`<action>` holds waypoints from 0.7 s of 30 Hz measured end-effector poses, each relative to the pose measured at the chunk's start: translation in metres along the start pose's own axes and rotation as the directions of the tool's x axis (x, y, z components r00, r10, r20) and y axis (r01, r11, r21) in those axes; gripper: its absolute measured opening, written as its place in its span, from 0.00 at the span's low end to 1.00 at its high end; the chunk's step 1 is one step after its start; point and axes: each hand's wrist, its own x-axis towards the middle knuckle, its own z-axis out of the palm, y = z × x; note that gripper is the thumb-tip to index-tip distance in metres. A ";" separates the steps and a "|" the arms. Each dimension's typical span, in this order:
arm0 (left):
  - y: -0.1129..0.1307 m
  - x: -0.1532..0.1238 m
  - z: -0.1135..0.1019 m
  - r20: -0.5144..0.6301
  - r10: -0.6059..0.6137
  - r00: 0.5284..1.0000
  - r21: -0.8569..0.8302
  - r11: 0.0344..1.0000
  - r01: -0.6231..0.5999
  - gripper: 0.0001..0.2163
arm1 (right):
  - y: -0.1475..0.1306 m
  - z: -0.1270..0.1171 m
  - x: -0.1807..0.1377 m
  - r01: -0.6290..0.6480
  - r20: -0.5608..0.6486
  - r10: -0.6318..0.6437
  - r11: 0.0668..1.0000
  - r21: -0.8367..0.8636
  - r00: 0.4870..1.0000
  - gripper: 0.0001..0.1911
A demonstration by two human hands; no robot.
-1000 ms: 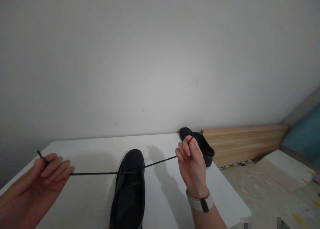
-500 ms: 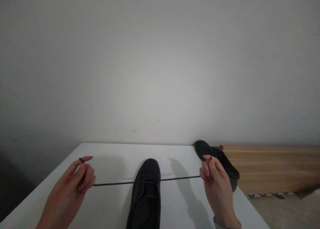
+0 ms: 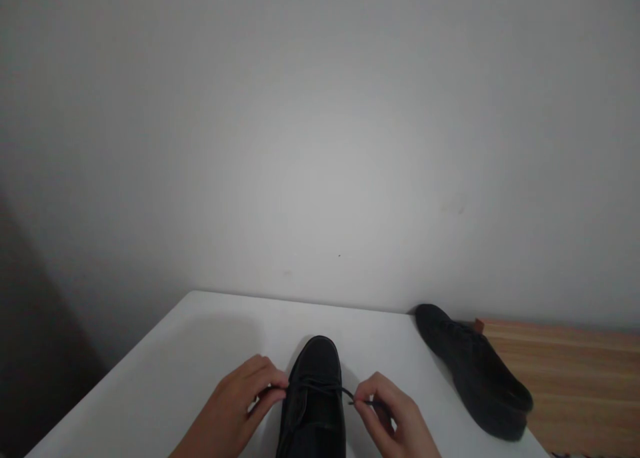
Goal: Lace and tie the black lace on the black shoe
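Note:
A black shoe (image 3: 319, 355) rests on the white table, toe pointing to the wall, its heel cut off by the bottom of the view. Its thin black shoelace (image 3: 346, 393) crosses the upper and comes out on both sides. At the shoe's left edge, my left hand (image 3: 250, 395) pinches the lace between thumb and fingertips. On the other side my right hand (image 3: 387, 411) closes thumb and index finger on the lace close to the eyelets, with more dark lace under the fingers.
Another black shoe (image 3: 473, 371) lies at an angle along the right edge of the white table (image 3: 200, 338). Beyond it is a wood-grain board (image 3: 565, 371). A pale wall (image 3: 320, 145) rises directly behind the table.
Both hands have moved inward from wide apart to the sides of the shoe. The lace, stretched straight out before, now hangs slack and curved. The view has shifted slightly.

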 end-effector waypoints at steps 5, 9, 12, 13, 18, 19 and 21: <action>0.000 -0.001 0.010 0.080 0.040 0.996 0.058 0.997 -0.045 0.08 | 0.010 0.010 0.003 0.024 0.079 -0.023 1.000 -0.009 0.997 0.12; 0.002 -0.001 0.016 0.094 0.032 0.995 0.085 0.996 -0.040 0.09 | 0.010 0.013 0.004 0.064 0.062 -0.063 0.998 -0.013 0.996 0.11; 0.006 0.002 0.017 0.066 0.044 0.997 0.112 0.992 -0.051 0.08 | 0.007 0.012 0.005 0.146 0.019 -0.145 0.988 -0.043 0.989 0.10; 0.006 0.003 0.017 0.047 0.047 0.998 0.124 0.991 -0.053 0.08 | 0.007 0.012 0.005 0.162 -0.022 -0.164 0.985 -0.055 0.986 0.11; 0.003 0.003 0.020 -0.016 0.087 0.996 0.032 0.996 -0.087 0.08 | 0.014 0.018 0.002 0.133 -0.120 -0.128 0.990 0.036 0.985 0.15; 0.001 0.002 0.021 -0.021 0.088 0.996 -0.001 0.996 -0.088 0.09 | 0.015 0.020 0.001 0.135 -0.121 -0.127 0.989 0.063 0.985 0.16; 0.000 -0.001 0.023 -0.024 0.069 0.997 -0.037 0.997 -0.070 0.09 | 0.016 0.023 -0.002 0.147 -0.133 -0.134 0.985 0.092 0.982 0.17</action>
